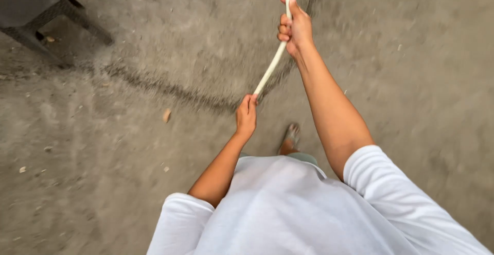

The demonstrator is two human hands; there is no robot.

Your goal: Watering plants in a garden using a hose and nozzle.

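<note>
Head view, single entry.

Item one: a pale, slender pole (272, 64), slightly bowed. We logged it running from our left hand (246, 115) up past our right hand (295, 27) and out of the top edge, so its far end was cut off and we could not tell what it carried. Its near end was hidden inside the left fist.

Item two: the left hand, clenched around the pole's lower end, fingers curled away from the camera, below and to the left of the right hand.

Item three: the right hand, wrapped around the pole higher up, fingers (283, 28) closed on its left side, arm stretched forward.

Item four: a white short-sleeved shirt (288, 208), filling the bottom of the view and covering most of the body.

Item five: one sandalled foot (289, 137), just beneath the left hand, partly hidden by the shirt hem and blurred.

Item six: a grey dirt floor (103, 157) with a dark curved streak (170, 88) left of the left hand.

Item seven: a dark furniture leg (56, 15), far left of both hands, cropped by the corner; its kind was unclear.
</note>
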